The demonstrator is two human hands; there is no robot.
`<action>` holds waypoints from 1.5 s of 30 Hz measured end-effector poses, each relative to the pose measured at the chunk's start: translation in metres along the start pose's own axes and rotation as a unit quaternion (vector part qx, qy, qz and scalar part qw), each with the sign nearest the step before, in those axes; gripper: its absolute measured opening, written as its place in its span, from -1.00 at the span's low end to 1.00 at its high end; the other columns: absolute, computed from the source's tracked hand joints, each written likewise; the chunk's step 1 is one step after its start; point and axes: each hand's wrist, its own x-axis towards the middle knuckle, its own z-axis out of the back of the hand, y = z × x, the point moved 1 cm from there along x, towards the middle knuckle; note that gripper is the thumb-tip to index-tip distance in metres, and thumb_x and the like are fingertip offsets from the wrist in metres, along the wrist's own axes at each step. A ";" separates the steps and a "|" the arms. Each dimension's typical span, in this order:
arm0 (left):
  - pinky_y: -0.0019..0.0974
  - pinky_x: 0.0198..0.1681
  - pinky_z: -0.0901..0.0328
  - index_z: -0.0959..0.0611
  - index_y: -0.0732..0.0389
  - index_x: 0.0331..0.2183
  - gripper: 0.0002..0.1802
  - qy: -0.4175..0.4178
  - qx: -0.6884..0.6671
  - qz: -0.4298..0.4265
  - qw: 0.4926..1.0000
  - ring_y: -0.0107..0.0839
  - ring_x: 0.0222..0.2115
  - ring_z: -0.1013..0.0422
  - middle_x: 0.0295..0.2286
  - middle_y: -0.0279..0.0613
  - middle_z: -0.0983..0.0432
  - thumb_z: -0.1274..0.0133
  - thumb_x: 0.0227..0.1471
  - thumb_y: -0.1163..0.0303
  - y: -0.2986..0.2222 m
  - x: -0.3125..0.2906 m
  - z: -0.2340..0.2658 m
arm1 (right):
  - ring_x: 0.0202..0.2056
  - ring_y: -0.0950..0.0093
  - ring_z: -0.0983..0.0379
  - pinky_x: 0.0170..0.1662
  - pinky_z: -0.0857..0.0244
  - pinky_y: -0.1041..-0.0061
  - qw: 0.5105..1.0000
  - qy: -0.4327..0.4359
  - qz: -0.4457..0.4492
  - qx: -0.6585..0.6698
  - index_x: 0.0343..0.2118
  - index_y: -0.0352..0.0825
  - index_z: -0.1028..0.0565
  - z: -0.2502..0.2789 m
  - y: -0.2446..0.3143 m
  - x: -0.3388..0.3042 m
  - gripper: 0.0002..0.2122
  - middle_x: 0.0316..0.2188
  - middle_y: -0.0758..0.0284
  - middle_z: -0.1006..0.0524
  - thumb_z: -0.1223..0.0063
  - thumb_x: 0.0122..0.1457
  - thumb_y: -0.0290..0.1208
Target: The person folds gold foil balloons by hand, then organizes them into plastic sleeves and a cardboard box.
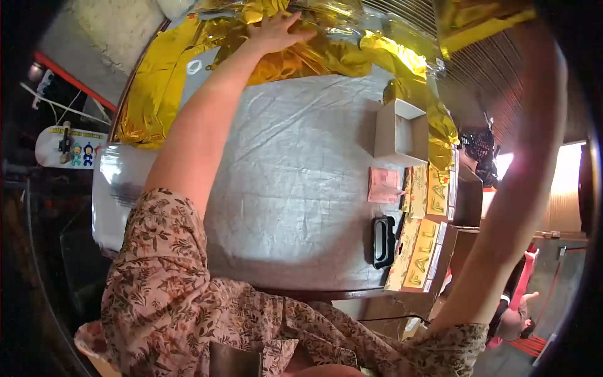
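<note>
Left hand (276, 31) spread flat on gold foil sheet (188, 69) at far edge of surface (289, 188); wide bare middle. Rightward: open white box (401, 132), contents unclear, pink paper (384, 185), black case (383, 240), yellow cards (421, 251) lining right edge. Right hand out of frame, grip can't tell.
</note>
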 end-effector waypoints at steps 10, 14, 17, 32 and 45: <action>0.03 0.23 -0.26 -0.33 0.08 0.32 0.01 0.137 -0.505 -0.071 0.849 -0.31 0.19 -0.36 0.21 -0.03 -0.39 0.31 0.17 -0.52 0.109 -0.171 0.074 | 0.00 0.28 -0.60 0.13 -0.44 0.31 0.903 0.410 0.006 0.128 -0.08 -0.30 -0.65 -0.146 0.046 -0.239 -0.46 -0.05 0.22 -0.66 0.07 -0.17 -0.82; -0.45 -0.48 -0.25 -0.58 0.14 -0.16 -0.24 0.360 -0.691 0.107 0.618 -0.65 -0.54 -0.34 -0.50 -0.46 -0.47 0.13 0.20 -0.43 0.133 -0.285 0.107 | 0.18 0.24 -0.48 0.36 -0.15 0.07 0.816 0.546 0.041 0.184 -0.12 -0.35 -0.65 -0.163 0.060 -0.340 -0.49 -0.03 0.28 -0.66 0.05 -0.21 -0.80; -0.47 -0.55 -0.10 -0.58 0.11 -0.33 -0.43 0.207 -0.583 0.195 0.761 -0.73 -0.62 -0.25 -0.55 -0.53 -0.45 -0.04 0.21 -0.27 0.106 -0.342 0.110 | 0.21 0.23 -0.44 0.37 -0.13 0.00 0.794 0.581 0.090 0.157 -0.11 -0.28 -0.65 -0.156 0.075 -0.382 -0.66 0.01 0.29 -0.63 -0.09 0.00 -0.55; -0.45 -0.33 -0.42 -0.63 0.27 -0.19 -0.75 -0.040 -0.647 0.030 0.761 -0.58 -0.40 -0.51 -0.32 -0.32 -0.61 -0.27 0.13 0.37 0.090 -0.361 0.066 | 0.23 0.19 -0.35 0.35 -0.13 0.07 0.801 0.584 -0.028 -0.131 0.03 -0.33 -0.56 -0.078 0.122 -0.412 -0.57 0.17 0.20 -0.48 -0.09 0.04 -0.72; -0.40 -0.29 -0.45 -0.70 0.33 -0.08 -0.65 -0.107 -0.449 0.045 0.886 -0.51 -0.37 -0.59 -0.36 -0.18 -0.69 -0.22 0.14 0.33 0.201 -0.370 0.124 | 0.48 0.05 0.26 0.41 0.37 -0.18 0.763 0.533 -0.033 -0.364 0.45 -0.22 -0.04 -0.112 0.078 -0.431 -0.34 0.48 0.11 0.08 0.08 0.39 -0.09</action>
